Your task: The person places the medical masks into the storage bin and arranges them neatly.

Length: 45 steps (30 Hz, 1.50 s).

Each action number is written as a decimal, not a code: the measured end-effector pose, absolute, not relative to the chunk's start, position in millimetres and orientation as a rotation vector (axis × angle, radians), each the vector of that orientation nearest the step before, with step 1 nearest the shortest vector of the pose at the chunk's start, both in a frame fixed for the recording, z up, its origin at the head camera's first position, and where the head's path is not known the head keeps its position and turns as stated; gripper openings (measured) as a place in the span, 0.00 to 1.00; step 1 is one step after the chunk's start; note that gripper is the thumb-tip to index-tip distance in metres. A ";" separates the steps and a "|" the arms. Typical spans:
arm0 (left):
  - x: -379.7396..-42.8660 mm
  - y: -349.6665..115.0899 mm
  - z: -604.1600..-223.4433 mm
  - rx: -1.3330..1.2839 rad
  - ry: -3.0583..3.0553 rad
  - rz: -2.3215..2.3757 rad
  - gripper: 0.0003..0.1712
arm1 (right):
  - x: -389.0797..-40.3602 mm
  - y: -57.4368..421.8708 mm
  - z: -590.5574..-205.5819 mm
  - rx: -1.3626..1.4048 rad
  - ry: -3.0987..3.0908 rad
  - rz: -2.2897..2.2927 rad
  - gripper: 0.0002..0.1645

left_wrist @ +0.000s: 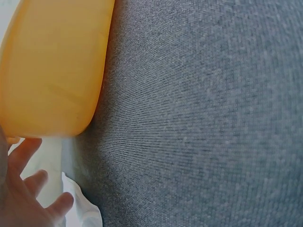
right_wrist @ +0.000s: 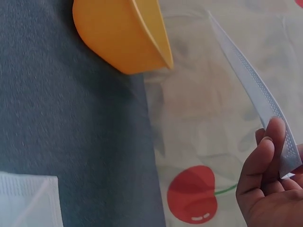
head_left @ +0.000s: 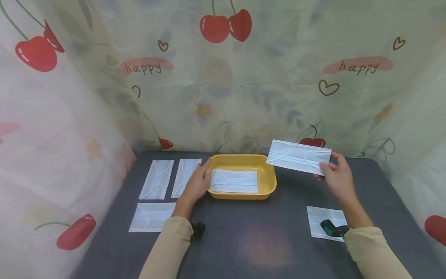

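Note:
A yellow tray point(head_left: 240, 196) stands at the middle back of the table with one white face mask point(head_left: 234, 181) lying flat inside. My left hand point(head_left: 197, 182) holds the tray's left end by the rim; in the left wrist view several of its fingers point(left_wrist: 29, 182) spread loosely beside the tray wall. Right of the tray, above the table, my right hand point(head_left: 339, 176) pinches another face mask point(head_left: 297, 157) by its right end. From the right wrist, that mask point(right_wrist: 251, 87) shows nearly edge-on between thumb and fingers.
Left of the tray lie three more face masks: one upright at far left point(head_left: 156, 179), one beside it point(head_left: 184, 174), and one crosswise in front point(head_left: 150, 217). Another mask point(head_left: 315, 221) lies under the right wrist. A printed curtain point(head_left: 223, 97) hangs behind the dark table point(head_left: 244, 240).

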State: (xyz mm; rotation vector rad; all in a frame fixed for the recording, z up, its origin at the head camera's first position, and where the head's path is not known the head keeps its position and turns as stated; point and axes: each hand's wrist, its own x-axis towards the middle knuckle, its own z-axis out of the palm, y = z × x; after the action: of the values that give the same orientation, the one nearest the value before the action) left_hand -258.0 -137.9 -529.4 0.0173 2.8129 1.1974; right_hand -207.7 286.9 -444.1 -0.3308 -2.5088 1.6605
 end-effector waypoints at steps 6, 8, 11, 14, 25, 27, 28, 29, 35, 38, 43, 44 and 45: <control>-256.4 -139.3 -528.7 0.006 2.799 1.201 0.35 | -211.2 273.5 -449.6 -0.297 -2.517 1.692 0.38; -256.2 -139.9 -528.9 0.003 2.796 1.203 0.35 | -212.7 268.4 -450.9 -0.284 -2.511 1.709 0.38; -255.9 -141.6 -529.0 0.010 2.804 1.209 0.35 | -215.8 260.5 -452.7 -0.271 -2.493 1.751 0.37; -256.5 -142.9 -529.8 0.027 2.818 1.213 0.35 | -218.5 253.0 -454.5 -0.267 -2.480 1.786 0.36; -258.4 -143.1 -532.0 0.050 2.824 1.224 0.35 | -224.7 231.3 -465.0 -0.258 -2.460 1.860 0.33; -258.2 -142.8 -531.5 0.052 2.825 1.228 0.35 | -226.3 227.7 -467.1 -0.271 -2.458 1.872 0.33; -258.1 -142.6 -531.4 0.053 2.824 1.230 0.35 | -226.8 225.6 -467.9 -0.279 -2.455 1.877 0.33; -258.1 -142.4 -531.4 0.056 2.823 1.230 0.35 | -227.5 223.6 -468.9 -0.289 -2.450 1.885 0.33; -257.6 -139.7 -530.0 0.047 2.804 1.242 0.35 | -230.0 210.6 -471.6 -0.295 -2.435 1.933 0.35; -257.4 -139.0 -529.7 0.044 2.805 1.242 0.35 | -230.8 204.1 -469.8 -0.260 -2.444 1.953 0.36; -257.3 -139.1 -529.3 0.043 2.809 1.235 0.35 | -234.0 194.7 -466.8 -0.208 -2.453 1.986 0.34; -257.5 -139.0 -529.4 0.044 2.807 1.237 0.35 | -234.8 193.1 -466.5 -0.207 -2.467 1.975 0.34; -257.7 -138.8 -529.4 0.048 2.806 1.238 0.35 | -235.5 191.4 -466.2 -0.202 -2.484 1.960 0.34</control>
State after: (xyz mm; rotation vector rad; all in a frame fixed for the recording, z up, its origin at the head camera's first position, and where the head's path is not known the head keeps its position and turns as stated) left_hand -257.7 -138.8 -529.4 0.0479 2.8065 1.2383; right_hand -235.5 191.4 -466.2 -0.2021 -2.4842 1.9600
